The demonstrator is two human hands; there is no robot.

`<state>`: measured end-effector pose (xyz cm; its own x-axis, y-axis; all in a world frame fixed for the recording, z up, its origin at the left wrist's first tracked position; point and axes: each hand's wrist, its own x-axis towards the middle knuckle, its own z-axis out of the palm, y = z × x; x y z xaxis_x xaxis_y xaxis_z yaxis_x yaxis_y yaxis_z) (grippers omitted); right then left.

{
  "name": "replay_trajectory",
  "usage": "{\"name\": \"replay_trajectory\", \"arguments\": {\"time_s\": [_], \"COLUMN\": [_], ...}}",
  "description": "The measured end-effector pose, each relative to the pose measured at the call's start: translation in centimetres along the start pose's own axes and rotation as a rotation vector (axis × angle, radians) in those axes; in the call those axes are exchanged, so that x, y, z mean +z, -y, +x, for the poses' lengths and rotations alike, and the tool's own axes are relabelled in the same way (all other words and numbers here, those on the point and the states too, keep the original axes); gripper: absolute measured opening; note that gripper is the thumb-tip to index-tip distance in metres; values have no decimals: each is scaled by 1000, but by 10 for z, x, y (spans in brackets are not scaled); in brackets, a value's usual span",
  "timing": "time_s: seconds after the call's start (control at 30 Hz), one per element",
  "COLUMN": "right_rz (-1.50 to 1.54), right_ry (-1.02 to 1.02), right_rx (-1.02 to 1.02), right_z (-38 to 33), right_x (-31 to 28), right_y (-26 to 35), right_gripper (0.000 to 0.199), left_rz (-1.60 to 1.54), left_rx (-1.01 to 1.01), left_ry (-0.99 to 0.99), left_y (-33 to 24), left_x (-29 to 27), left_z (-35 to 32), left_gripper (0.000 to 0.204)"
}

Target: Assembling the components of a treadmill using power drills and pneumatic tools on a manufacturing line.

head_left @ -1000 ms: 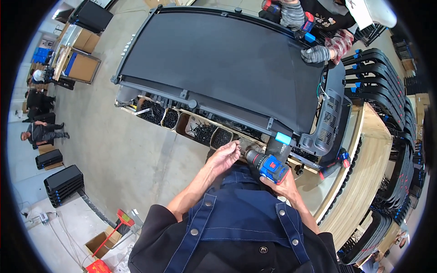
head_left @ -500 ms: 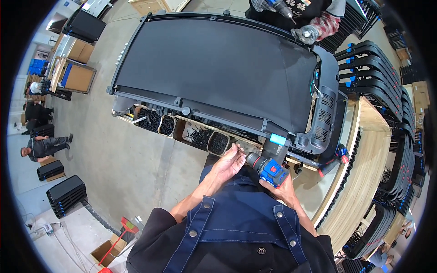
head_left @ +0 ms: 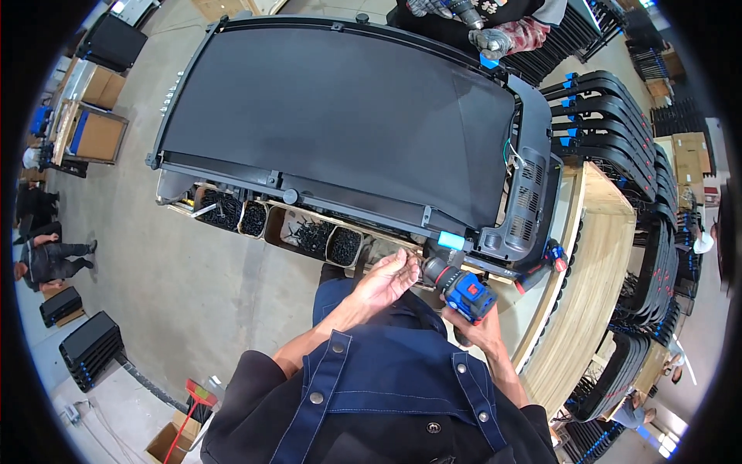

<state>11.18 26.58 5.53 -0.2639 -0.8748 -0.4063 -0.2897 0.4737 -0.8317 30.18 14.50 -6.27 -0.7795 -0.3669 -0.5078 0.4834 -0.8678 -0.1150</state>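
Note:
My right hand (head_left: 481, 329) grips the handle of a blue and black cordless drill (head_left: 468, 294), its chuck turned toward my left hand. The fingertips of my left hand (head_left: 386, 280) are pinched together just off the chuck; whatever small thing they hold is too small to make out. Both hands are in front of the near side of a treadmill (head_left: 332, 116) with a wide black belt. A light blue strip (head_left: 450, 240) sits on its near rail, just beyond the drill.
Beneath the near rail stand bins of black screws (head_left: 344, 246). Across the treadmill, a co-worker's gloved hand (head_left: 492, 42) is beside another drill (head_left: 467, 14). A red and black power tool (head_left: 553, 257) lies right, by a wooden crate (head_left: 591, 271). Black curved frames (head_left: 610, 116) are stacked behind.
The whole view has shifted, so the treadmill appears farther left. My left fingers and the drill stay close together. Across the treadmill, the co-worker's drill and gloved hand have come closer together.

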Motion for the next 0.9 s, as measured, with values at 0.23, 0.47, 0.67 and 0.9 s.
{"name": "replay_trajectory", "arguments": {"time_s": [0.23,0.47,0.67,0.9], "right_rz": [77,-10,-85,-309], "right_ry": [33,7,26,-31], "right_rx": [128,146,125,186], "right_z": [-7,-4,0,32], "right_x": [-3,2,-2,-13], "right_y": [11,23,29,53], "right_gripper": [32,35,36,43], "left_rz": [36,400,401,208], "left_rx": [-68,14,-29,-231], "left_ry": [-32,-61,32,141], "left_y": [-10,-28,-29,-19], "left_x": [-5,13,11,37], "left_z": [3,-1,12,22], "left_gripper": [25,25,26,37]}}
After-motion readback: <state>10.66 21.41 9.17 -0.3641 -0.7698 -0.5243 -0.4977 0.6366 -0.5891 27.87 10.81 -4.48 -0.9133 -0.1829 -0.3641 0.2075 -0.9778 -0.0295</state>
